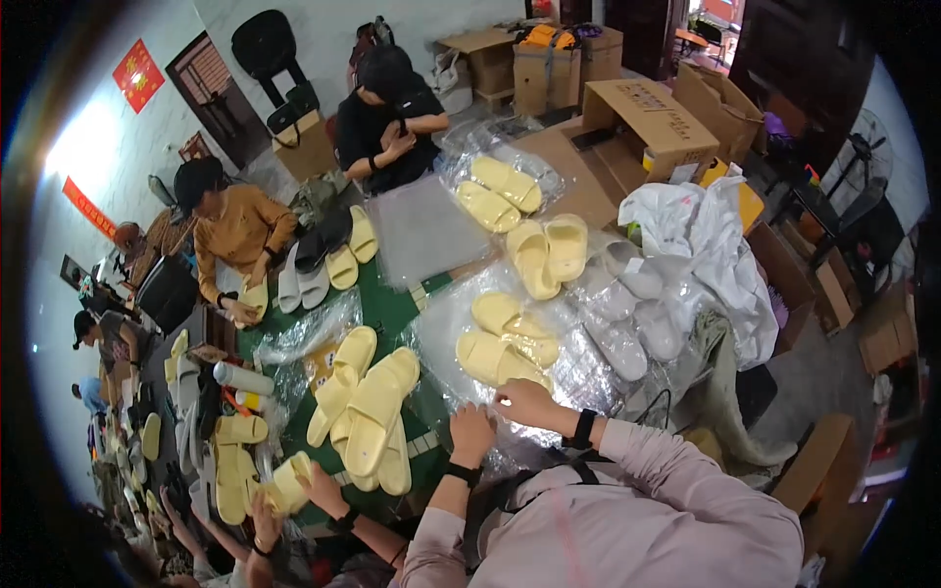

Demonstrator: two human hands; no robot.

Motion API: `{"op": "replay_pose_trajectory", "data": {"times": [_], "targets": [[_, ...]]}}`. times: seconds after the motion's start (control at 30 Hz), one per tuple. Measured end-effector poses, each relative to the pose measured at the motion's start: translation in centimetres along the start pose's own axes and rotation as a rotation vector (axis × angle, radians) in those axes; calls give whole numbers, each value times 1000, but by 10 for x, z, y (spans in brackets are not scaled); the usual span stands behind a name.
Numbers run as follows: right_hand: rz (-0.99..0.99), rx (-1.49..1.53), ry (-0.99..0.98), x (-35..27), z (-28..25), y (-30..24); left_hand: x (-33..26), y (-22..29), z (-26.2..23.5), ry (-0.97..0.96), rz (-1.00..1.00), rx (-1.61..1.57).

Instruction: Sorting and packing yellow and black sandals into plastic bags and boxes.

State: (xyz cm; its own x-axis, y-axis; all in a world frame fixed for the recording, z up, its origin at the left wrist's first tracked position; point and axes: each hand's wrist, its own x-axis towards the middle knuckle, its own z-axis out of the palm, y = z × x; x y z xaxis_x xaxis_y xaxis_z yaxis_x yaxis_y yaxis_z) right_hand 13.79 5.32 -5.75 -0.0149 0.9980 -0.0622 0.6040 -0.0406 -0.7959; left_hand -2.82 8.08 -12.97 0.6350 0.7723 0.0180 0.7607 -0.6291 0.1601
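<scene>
Head view: both hands bent over a yellow pair on clear plastic.
The yellow slippers (498, 359) lie at twelve o'clock from the hands, on the clear plastic (439, 328), probably laid flat so it can take the pair side by side. Their long axes run roughly ten to four o'clock; glare hides which ends are the toes. The right hand (529, 402) has curled fingers just by the near slipper's four o'clock end, perhaps steadying the plastic; I cannot tell whether it grips. The left hand (473, 434) is bent, its fingertips hidden, so its grasp is unclear too. Loose yellow slippers (377, 412) are heaped at nine o'clock, perhaps for easy reach; grey slippers (618, 343) lie under plastic at two.
</scene>
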Motion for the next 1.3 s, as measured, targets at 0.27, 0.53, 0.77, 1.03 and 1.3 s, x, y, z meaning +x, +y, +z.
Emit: {"op": "replay_pose_trajectory", "data": {"times": [0.27,0.53,0.77,1.03,1.3], "targets": [[198,-265,-35,2,4,52,-5,-1,21,-203,41,-30],[189,-439,-70,-2,22,68,-18,-1,57,-305,42,-98],[242,-365,-12,-8,15,61,-15,0,55,-407,30,-189],[243,-344,122,-14,13,66,-17,2,65,-302,38,-131],[118,-408,312,-3,12,75,-25,37,53,-174,52,-104]]}}
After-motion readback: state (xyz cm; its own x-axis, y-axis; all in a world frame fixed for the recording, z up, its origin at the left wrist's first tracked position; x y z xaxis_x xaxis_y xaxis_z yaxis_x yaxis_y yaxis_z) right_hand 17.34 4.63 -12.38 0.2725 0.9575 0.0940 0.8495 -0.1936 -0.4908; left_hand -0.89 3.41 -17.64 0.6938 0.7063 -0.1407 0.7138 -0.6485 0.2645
